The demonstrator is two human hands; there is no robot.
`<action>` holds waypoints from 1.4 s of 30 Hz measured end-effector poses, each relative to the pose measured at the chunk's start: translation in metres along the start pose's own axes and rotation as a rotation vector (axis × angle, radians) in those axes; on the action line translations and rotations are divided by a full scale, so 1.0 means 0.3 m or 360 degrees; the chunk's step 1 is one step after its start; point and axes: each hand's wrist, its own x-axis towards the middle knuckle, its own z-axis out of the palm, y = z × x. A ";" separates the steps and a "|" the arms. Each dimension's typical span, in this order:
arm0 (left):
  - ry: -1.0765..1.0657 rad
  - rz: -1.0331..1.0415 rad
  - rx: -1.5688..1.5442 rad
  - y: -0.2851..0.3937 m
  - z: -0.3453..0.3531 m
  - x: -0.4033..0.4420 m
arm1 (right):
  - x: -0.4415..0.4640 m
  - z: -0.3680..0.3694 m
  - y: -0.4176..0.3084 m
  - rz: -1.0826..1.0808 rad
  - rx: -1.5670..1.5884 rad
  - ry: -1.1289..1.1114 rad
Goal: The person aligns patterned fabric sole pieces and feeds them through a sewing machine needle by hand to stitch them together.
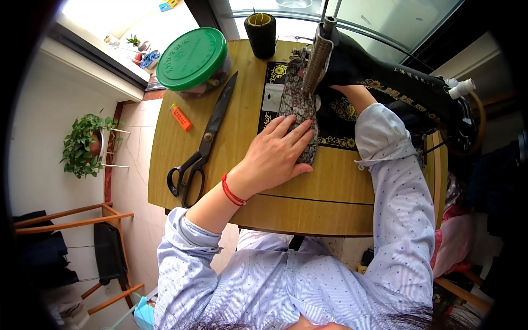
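Note:
A narrow strip of patterned grey-brown fabric (297,99) lies on the bed of a black sewing machine (379,71), its far part beneath the needle head. My left hand (280,146) rests flat on the near part of the fabric, fingers spread, with a red string round the wrist. My right hand (352,92) reaches under the machine's arm, to the right of the fabric; its fingers are mostly hidden behind the machine head. Large black scissors (207,137) lie on the wooden table (242,181) left of my left hand.
An orange lighter (180,117), a jar with a green lid (192,58) and a dark thread spool (260,36) stand or lie on the table's left and back. A potted plant (82,144) and a wooden rack (118,215) are at the left.

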 end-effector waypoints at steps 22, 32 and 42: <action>-0.0036 0.0044 0.0003 -0.001 -0.006 -0.001 | 0.026 -0.042 0.009 0.0015 0.0021 0.0015; -0.0047 0.0024 -0.0003 0.001 -0.002 0.002 | 0.030 -0.038 0.010 0.0013 0.0022 0.0012; -0.0041 0.0024 -0.0017 -0.002 0.004 0.005 | 0.039 -0.022 0.005 -0.0012 0.0001 -0.0014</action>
